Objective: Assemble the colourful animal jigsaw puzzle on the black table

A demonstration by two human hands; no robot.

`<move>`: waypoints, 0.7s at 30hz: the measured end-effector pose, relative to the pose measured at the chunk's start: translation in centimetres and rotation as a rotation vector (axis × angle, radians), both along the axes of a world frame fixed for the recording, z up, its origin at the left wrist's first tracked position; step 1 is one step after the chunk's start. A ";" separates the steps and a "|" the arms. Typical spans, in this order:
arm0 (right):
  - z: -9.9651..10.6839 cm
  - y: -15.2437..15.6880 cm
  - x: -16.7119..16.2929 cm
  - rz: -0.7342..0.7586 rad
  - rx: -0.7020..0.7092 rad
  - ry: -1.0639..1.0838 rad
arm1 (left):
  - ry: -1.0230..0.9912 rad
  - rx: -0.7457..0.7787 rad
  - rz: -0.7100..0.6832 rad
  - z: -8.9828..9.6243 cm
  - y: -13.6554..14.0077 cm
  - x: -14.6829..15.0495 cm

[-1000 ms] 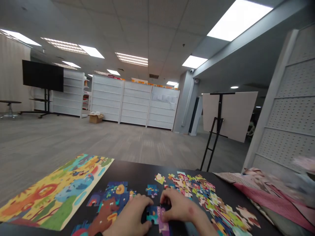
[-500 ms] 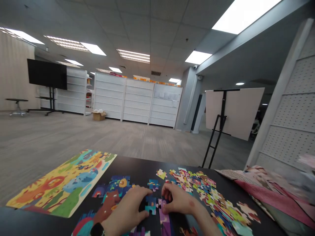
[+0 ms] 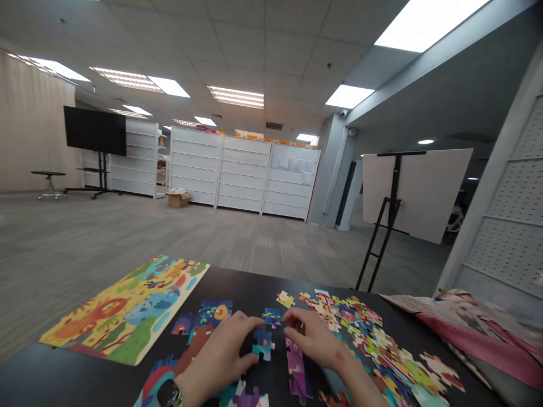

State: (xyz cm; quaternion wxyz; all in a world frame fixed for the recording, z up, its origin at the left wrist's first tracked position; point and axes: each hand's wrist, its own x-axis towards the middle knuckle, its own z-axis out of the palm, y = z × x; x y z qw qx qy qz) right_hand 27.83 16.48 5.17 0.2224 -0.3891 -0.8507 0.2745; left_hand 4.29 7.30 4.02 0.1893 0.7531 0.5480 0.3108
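Observation:
My left hand (image 3: 224, 347), with a watch at the wrist, rests over the puzzle with thumb and index finger apart. Its fingertips are beside a blue puzzle piece (image 3: 262, 343). My right hand (image 3: 313, 337) is half curled, thumb and index finger slightly apart, with nothing visible between them. Just below its fingertips lies a purple puzzle strip (image 3: 297, 370), apart from the blue piece. A small dark-blue piece (image 3: 272, 316) lies between the two hands. Joined pieces showing a brown bear (image 3: 197, 345) are partly hidden by my left hand and forearm.
A colourful picture sheet (image 3: 131, 311) lies at the left of the black table (image 3: 241, 280). Loose puzzle pieces (image 3: 373, 339) are heaped on the right, some behind my right forearm. Pink fabric (image 3: 483, 339) lies at the right edge. An easel (image 3: 392, 209) stands beyond.
My right hand has come off the purple strip and moved slightly up and right, its fingers loosening. A gap now shows between strip and blue piece. The whole view has shifted a little.

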 end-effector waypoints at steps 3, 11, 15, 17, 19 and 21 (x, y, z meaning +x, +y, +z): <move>-0.6 -1.3 -1.9 0.102 -0.152 0.184 | -0.011 0.032 0.003 0.0 -0.3 0.2; -1.9 0.2 -2.6 -0.050 -0.171 0.399 | -0.235 0.196 0.203 2.1 0.1 -4.7; -2.7 1.6 -4.2 -0.088 -0.153 0.272 | -0.097 0.115 0.192 0.9 0.3 -5.8; -3.3 2.1 -5.7 -0.120 -0.103 0.156 | 0.041 0.058 0.106 0.0 0.3 -5.0; -3.7 2.6 -7.0 -0.150 -0.046 0.075 | 0.154 -0.020 0.036 -0.3 0.2 -3.8; -3.9 3.0 -7.7 -0.149 -0.021 0.041 | 0.229 -0.076 0.001 -0.1 0.1 -2.9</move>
